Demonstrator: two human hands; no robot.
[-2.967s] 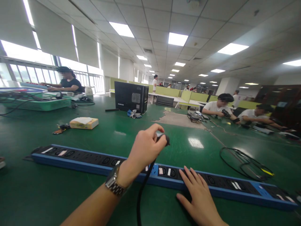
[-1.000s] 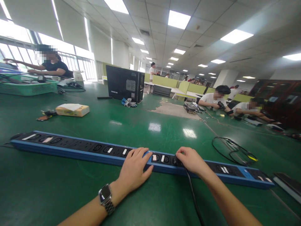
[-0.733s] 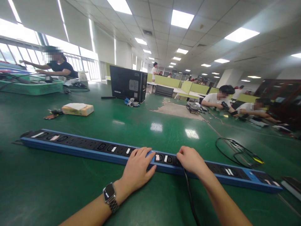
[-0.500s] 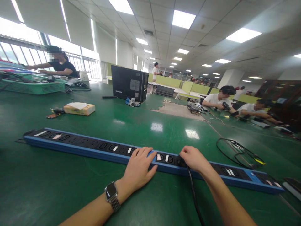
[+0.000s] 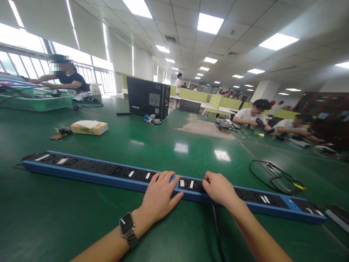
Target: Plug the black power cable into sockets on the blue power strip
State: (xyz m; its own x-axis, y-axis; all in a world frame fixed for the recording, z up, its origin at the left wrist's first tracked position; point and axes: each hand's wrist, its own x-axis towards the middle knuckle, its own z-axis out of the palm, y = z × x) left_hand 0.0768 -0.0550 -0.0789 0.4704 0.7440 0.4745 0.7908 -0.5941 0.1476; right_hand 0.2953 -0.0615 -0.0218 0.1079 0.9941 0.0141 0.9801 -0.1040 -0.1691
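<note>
Power strip (image 5: 193, 196): lies face up across the near part of the green tabletop (image 5: 152, 153), stretching from toward the left edge to toward the right edge; has sockets along the top and some white and pink stickers.
Left hand (image 5: 160, 191): rests on the middle of the power strip, with fingers laid over the top and thumb spread apart from them; not clamped on anything.
Right hand (image 5: 219, 187): sits a bit to the right on the power strip, with two sockets showing in between; pinched together, it seems, on the end of the black cord (image 5: 216, 225).
Black cord: comes out from under the right hand and runs toward the near edge of the tabletop, then out of view; hidden at the pinched end, so hard to tell how deep in a socket.
Step in hand: looks like pushing the black cord into a socket while keeping the power strip still.
Next move: seems to call for a straight, firm push until snug, and only then letting go.
Toward the far edge: black computer case (image 5: 147, 96), with gloves (image 5: 152, 119) just in front.
Toward the left edge: green basket (image 5: 40, 103) of wires, and a tissue pack (image 5: 91, 128) nearer the power strip.
</note>
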